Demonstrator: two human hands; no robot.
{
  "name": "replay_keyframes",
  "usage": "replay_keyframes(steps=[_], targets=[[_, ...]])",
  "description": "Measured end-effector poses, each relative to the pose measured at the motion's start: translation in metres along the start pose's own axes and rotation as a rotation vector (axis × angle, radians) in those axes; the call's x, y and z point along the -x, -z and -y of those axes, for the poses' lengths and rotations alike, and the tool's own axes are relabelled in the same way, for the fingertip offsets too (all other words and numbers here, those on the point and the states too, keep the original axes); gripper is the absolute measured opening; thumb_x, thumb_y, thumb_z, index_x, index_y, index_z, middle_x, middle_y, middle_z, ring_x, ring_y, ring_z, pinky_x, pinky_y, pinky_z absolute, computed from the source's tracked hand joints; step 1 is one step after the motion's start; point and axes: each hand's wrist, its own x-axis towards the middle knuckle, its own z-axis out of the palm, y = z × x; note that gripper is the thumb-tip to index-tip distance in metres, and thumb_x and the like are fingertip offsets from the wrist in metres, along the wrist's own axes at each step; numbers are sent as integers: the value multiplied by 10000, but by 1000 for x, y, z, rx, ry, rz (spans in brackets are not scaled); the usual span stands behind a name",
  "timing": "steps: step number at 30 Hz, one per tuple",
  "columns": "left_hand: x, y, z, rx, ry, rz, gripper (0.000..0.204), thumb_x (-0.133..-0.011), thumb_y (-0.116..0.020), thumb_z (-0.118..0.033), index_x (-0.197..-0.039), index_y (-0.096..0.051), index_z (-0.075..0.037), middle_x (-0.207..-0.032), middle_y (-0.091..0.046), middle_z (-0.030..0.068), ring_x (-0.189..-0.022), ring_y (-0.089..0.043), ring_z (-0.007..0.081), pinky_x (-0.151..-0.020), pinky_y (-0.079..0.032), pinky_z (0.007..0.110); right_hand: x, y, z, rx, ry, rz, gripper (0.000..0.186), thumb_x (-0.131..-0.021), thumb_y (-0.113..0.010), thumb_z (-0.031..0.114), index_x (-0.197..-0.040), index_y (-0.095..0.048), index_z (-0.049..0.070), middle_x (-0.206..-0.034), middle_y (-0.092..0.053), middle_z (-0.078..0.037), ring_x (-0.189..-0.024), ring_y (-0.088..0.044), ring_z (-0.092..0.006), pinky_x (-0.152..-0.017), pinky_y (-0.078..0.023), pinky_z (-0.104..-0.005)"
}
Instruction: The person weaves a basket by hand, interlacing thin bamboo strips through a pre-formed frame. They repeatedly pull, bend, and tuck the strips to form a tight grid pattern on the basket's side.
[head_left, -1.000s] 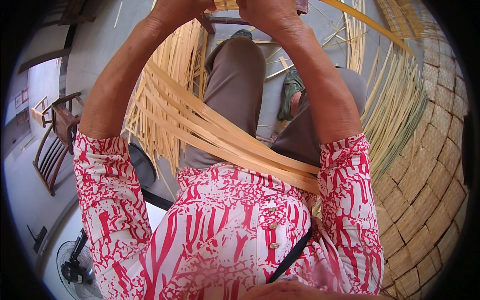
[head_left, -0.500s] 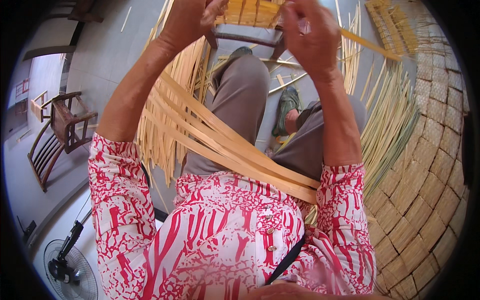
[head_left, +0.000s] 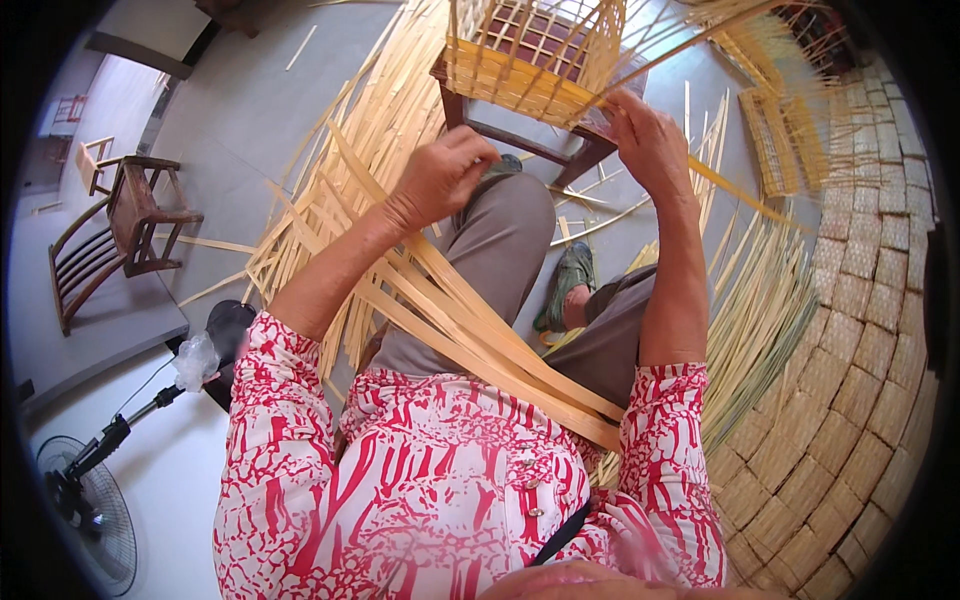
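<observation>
In front of me a partly woven basket (head_left: pixel 515 85) with an open lattice and a yellow band round its lower edge rests on a dark wooden stool (head_left: pixel 470 120). My right hand (head_left: pixel 648 140) is closed at the basket's near right corner, pinching a yellow strip (head_left: pixel 740 188) whose tail trails off to the right. Just below the basket's left corner, apart from it, my left hand (head_left: pixel 445 180) has its fingers pinched together; whatever they hold, if anything, is hidden. Several wide pale strips (head_left: pixel 470 320) lie across my lap, passing under my left forearm.
Long loose strips (head_left: pixel 375 110) cover the floor at left, and thinner greenish ones (head_left: pixel 765 310) lie at right. Stacked woven pieces (head_left: pixel 840 400) line the right side, with yellow woven panels (head_left: pixel 780 140) beyond. A chair (head_left: pixel 130 220) and a fan (head_left: pixel 90 510) stand at left.
My left hand has come off the basket and moved down toward me. The right hand stays at its corner. More of the basket and stool shows as the view has shifted.
</observation>
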Motion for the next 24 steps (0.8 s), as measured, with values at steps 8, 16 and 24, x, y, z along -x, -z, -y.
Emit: replay_keyframes(steps=[8, 16, 24], targets=[[-21, -12, -19, 52, 7, 10, 118, -879, -680, 12, -988, -690, -31, -934, -670, 121, -804, -671, 300, -714, -540, 362, -9, 6, 12, 8, -128, 115, 187, -959, -565, 222, -1112, -660, 171, -870, -732, -170, -854, -701, -398, -756, -531, -512], [-40, -9, -23, 107, -16, -42, 111, -889, -684, 40, -987, -704, -8, -889, -667, 95, -721, -650, 191, -636, -513, 298, -10, 1, 3, -29, -53, 63, 188, -960, -569, 194, -1128, -648, 164, -785, -694, -190, -793, -681, -415, -682, -514, -512], [-86, -21, -37, 3, -207, -185, 268, -893, -674, 25, -1157, -674, -22, -980, -687, 145, -811, -693, 272, -702, -566, 345, -14, 6, 8, 36, -76, 66, 224, -951, -552, 175, -1142, -666, 197, -859, -718, -184, -851, -692, -420, -726, -537, -524]])
